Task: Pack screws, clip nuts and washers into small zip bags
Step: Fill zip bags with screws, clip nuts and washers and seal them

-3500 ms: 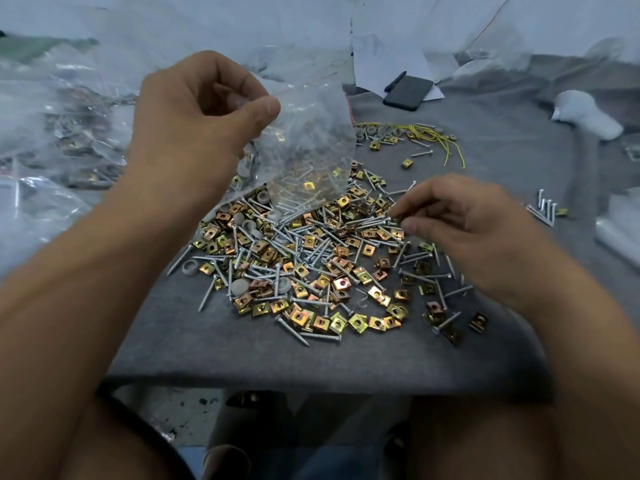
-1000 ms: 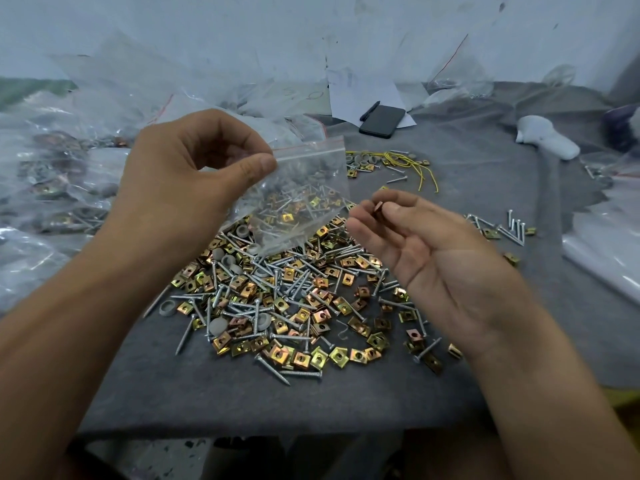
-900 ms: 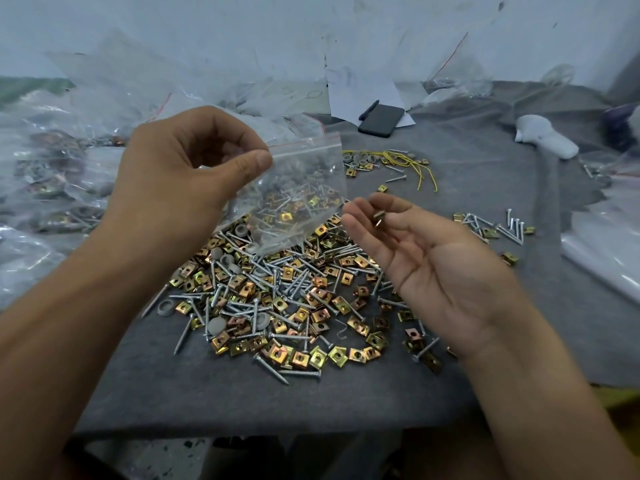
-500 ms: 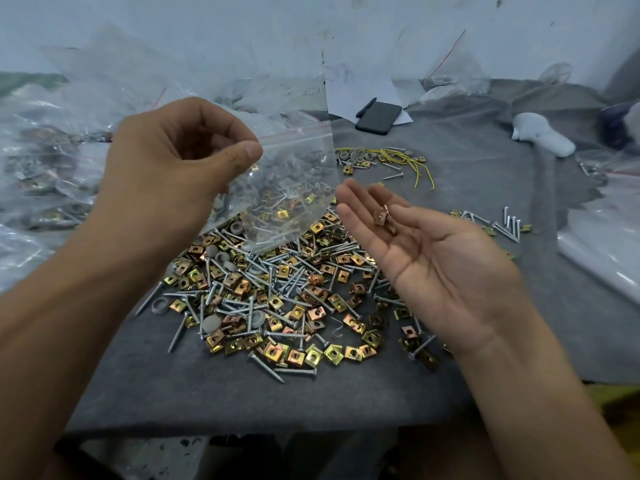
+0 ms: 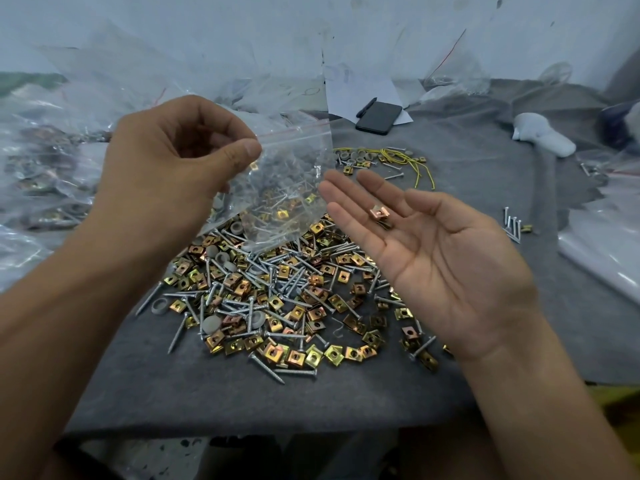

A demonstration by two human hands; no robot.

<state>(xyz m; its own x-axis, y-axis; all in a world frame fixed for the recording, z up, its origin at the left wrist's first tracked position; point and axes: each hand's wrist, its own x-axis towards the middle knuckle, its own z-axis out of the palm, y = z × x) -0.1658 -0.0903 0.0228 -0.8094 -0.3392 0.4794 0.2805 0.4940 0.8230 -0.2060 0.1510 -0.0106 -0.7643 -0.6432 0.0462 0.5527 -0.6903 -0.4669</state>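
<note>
Left hand: my left hand (image 5: pixel 166 168) has its thumb and fingers (image 5: pixel 247 152) pinched on the corner of a small zip bag (image 5: pixel 287 188), held up over the pile.
Right hand: my right hand (image 5: pixel 446 261) is flat open, palm up, just beside the bag, gripping nothing. A couple of clip nuts (image 5: pixel 380 215) are just sitting on my fingers.
Bag so far: already some screws and a few clip nuts inside; can't tell about washers.
Still to do: tip these in, I'd guess, then seal it.
The pile: a huge heap of loose hardware (image 5: pixel 277 296) on the grey table (image 5: pixel 242 403), so loads left.
Done pile: filled bags (image 5: pixel 45 174) stacked off to my left, looks like decent progress.
</note>
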